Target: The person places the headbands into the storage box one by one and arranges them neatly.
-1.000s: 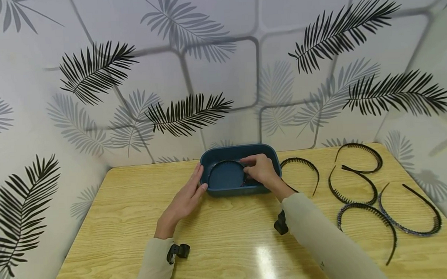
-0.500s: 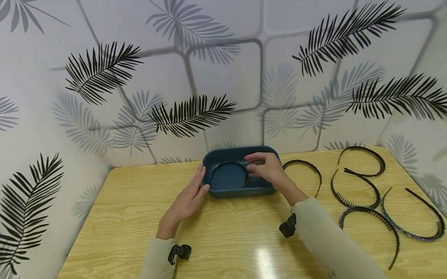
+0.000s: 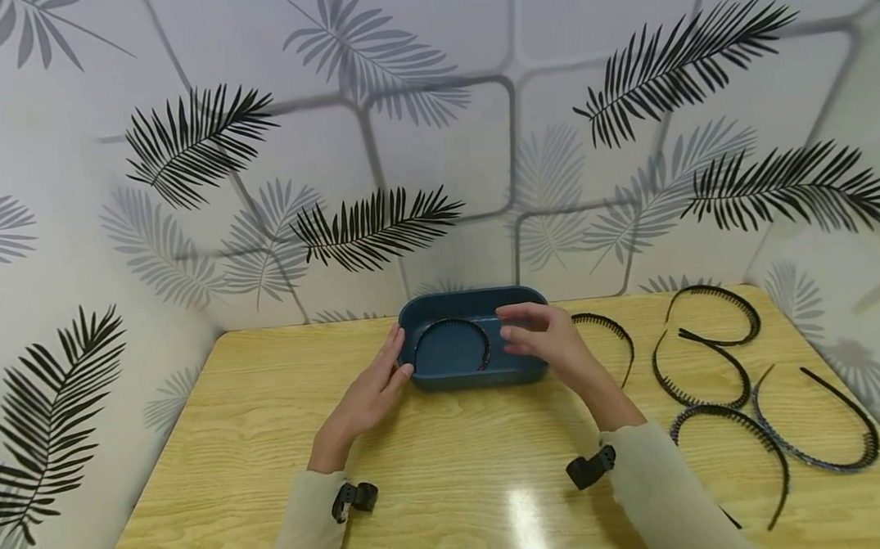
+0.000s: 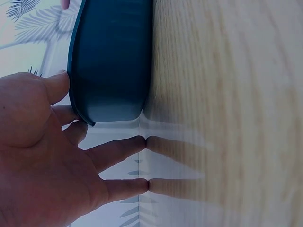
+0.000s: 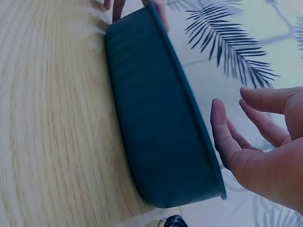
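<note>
Headband (image 3: pixel 457 321) in bin (image 3: pixel 481 380): probably light, springy; best held mid-arch. Left hand (image 3: pixel 367 395) touches bin, fingers extended; right hand (image 3: pixel 552 341) relaxed, empty.

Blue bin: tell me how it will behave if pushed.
The blue bin probably slides rather than tips: it sits low and flat on the table. It is likely stiff, since it holds a crisp, open shape.

On my feed, a pale wall (image 3: pixel 450 159) stands along the far side and wraps round to left and right. It carries black fronds (image 3: pixel 381 228), fainter grey fronds (image 3: pixel 554 196) and blurred grey lines (image 3: pixel 511 140). I see a yellowish wood-grain table (image 3: pixel 448 462), with a bright glare streak (image 3: pixel 525 525) at its near side.
</note>
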Action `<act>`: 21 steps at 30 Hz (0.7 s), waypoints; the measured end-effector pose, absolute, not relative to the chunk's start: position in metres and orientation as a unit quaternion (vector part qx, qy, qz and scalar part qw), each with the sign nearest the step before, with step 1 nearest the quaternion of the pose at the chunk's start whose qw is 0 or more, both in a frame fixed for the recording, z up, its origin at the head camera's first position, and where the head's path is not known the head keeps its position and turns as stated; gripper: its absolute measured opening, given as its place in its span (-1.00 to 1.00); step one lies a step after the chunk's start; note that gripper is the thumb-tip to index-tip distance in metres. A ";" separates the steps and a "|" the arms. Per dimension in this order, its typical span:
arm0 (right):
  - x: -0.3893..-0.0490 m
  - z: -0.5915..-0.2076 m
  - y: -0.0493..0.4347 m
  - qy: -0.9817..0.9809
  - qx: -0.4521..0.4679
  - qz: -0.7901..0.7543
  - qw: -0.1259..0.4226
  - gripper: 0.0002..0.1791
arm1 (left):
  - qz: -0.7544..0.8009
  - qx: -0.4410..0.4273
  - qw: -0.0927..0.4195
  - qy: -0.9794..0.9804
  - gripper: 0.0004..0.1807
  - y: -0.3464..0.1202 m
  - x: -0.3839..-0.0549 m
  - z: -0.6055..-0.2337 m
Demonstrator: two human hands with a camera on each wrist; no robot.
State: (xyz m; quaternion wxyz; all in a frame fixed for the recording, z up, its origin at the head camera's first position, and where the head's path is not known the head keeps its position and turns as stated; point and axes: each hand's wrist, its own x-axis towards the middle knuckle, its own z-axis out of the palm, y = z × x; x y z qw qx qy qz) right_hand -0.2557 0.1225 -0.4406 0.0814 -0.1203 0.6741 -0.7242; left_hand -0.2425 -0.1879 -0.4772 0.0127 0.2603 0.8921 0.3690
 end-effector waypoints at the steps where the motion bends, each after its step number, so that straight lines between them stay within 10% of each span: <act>1: -0.254 -0.440 0.124 0.673 -0.124 -0.725 0.081 -0.55 | 0.370 0.260 0.013 0.892 -0.34 -0.188 -0.243 -0.478; 21: -0.230 -0.446 0.156 0.704 -0.110 -0.702 0.013 -0.56 | 0.364 0.257 0.014 0.895 -0.34 -0.188 -0.243 -0.478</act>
